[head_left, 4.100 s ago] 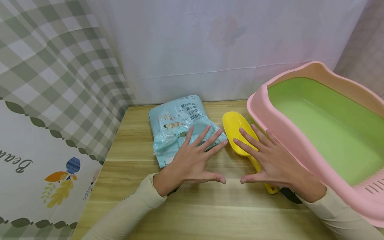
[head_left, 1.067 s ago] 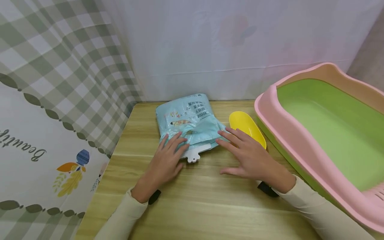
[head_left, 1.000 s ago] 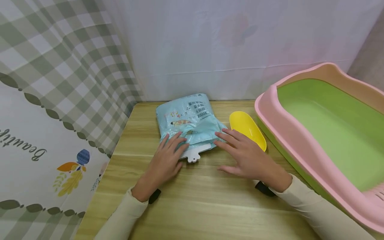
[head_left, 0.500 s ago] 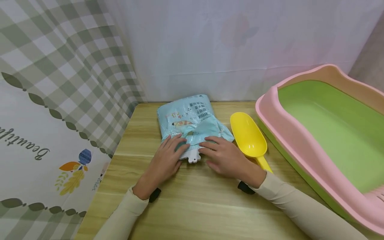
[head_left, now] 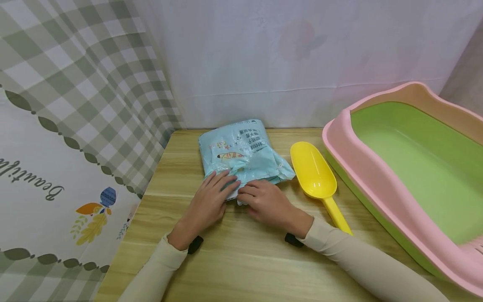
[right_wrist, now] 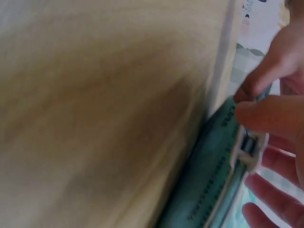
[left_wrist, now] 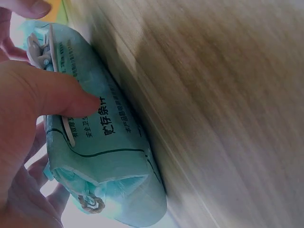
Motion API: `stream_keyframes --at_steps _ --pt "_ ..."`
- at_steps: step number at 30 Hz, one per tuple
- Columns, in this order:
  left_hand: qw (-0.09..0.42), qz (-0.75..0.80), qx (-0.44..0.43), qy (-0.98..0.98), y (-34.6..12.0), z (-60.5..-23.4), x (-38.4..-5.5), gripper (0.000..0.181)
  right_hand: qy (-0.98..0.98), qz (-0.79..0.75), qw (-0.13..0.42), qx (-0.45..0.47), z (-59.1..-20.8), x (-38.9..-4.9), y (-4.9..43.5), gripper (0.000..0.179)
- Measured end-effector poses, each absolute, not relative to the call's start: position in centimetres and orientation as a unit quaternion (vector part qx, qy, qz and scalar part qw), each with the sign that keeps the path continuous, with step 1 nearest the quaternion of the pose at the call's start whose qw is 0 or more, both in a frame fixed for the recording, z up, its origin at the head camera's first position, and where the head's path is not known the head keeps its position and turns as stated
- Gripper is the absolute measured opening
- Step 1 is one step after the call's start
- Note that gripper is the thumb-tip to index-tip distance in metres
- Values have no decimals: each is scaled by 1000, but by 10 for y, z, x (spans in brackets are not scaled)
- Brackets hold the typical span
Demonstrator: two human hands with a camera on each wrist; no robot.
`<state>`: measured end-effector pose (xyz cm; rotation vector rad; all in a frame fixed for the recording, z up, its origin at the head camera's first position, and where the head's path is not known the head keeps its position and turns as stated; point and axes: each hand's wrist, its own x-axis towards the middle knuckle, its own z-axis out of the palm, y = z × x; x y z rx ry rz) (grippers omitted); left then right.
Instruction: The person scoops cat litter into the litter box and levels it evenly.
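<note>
A light-blue plastic bag (head_left: 241, 151) with printed lettering and a cat picture lies on the table. A white bar-shaped bag clip (right_wrist: 247, 152) runs along its folded near edge. My left hand (head_left: 209, 195) grips the clipped edge at the left; in the left wrist view its thumb (left_wrist: 71, 97) presses the bag's front, with fingers behind. My right hand (head_left: 266, 203) is at the clip's right end, its fingers curved over the white tab. A gap shows between its thumb (right_wrist: 275, 114) and fingers in the right wrist view.
A yellow scoop (head_left: 313, 172) lies right of the bag on the wooden table (head_left: 241, 268), handle toward me. A large pink-rimmed green litter box (head_left: 381, 180) stands at the far right. A white curtain (head_left: 241, 63) hangs behind and a checked cloth (head_left: 98, 71) at the left.
Both hands were spread wide over the bag and scoop. The left settled at the bag's near edge; the right moved left to the clip, its fingers curving in, which uncovered the scoop.
</note>
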<state>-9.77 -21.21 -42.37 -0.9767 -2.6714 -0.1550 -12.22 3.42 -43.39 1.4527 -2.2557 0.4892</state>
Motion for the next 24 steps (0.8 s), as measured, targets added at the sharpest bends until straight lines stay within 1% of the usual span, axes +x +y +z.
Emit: stream_keyframes --at_steps 5,10,24 --pt "142 -55 -339 -928 -212 -425 -98 58 -821 183 193 505 -438 -121 30 24" --pt "136 -54 -334 -931 -213 -425 -100 58 -823 186 197 499 -439 -123 27 20" --pt "145 -65 -341 -927 -213 -423 -101 61 -826 175 195 498 -436 -130 24 26"
